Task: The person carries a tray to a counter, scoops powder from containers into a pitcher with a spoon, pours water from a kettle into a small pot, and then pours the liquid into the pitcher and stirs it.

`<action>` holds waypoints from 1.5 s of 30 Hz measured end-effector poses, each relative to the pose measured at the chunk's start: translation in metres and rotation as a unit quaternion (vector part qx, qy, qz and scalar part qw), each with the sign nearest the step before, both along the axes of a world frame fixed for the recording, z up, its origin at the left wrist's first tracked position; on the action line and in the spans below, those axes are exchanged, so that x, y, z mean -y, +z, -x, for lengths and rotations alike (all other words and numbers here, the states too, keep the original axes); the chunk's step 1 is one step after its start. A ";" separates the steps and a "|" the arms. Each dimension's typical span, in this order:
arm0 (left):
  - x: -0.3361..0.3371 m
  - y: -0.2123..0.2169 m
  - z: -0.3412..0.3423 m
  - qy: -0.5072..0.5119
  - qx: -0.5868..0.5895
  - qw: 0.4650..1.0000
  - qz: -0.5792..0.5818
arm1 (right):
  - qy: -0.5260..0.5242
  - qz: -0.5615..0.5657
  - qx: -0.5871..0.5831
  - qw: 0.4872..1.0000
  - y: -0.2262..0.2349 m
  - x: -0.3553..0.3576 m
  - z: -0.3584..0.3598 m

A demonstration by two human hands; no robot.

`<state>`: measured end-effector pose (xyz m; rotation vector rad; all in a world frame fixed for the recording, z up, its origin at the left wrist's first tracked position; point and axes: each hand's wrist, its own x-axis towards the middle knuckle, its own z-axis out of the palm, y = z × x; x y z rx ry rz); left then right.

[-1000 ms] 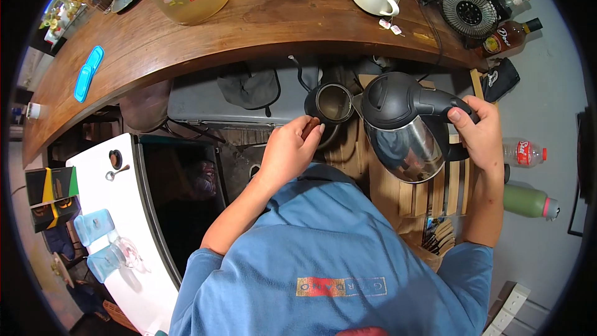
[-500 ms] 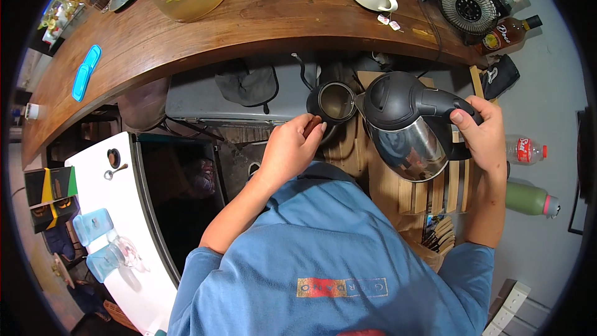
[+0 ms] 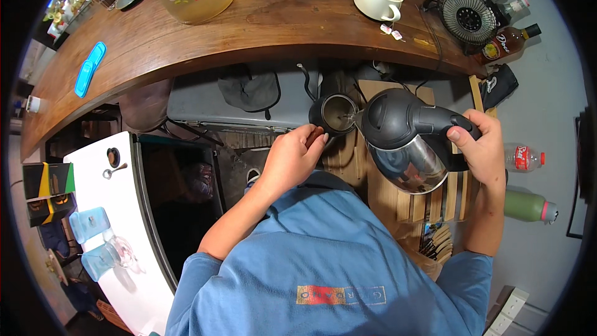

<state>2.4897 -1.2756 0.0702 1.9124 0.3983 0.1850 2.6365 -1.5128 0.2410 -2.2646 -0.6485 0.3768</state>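
1. In the head view, the right hand (image 3: pixel 479 146) is closed around the handle of the electric kettle (image 3: pixel 407 143); the kettle is tilted in the air, in front of the worktop (image 3: pixel 280 22); a slip of this grip could drop it onto the wooden slats (image 3: pixel 435 202).
2. Its spout is at or just beside the rim of the dark pot (image 3: pixel 317 114), and clear liquid (image 3: pixel 348 116) seems to run inside; too strong tilting could cause splashing or overflow.
3. The left hand (image 3: pixel 297 155) has its fingers curled beside the pot; whether they grip it, I cannot tell; a loose hold could let the pot tip.
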 end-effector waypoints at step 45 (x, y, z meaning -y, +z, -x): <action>-0.006 -0.002 0.012 0.015 -0.028 0.999 0.023 | 0.003 -0.015 -0.013 1.000 -0.014 -0.012 0.007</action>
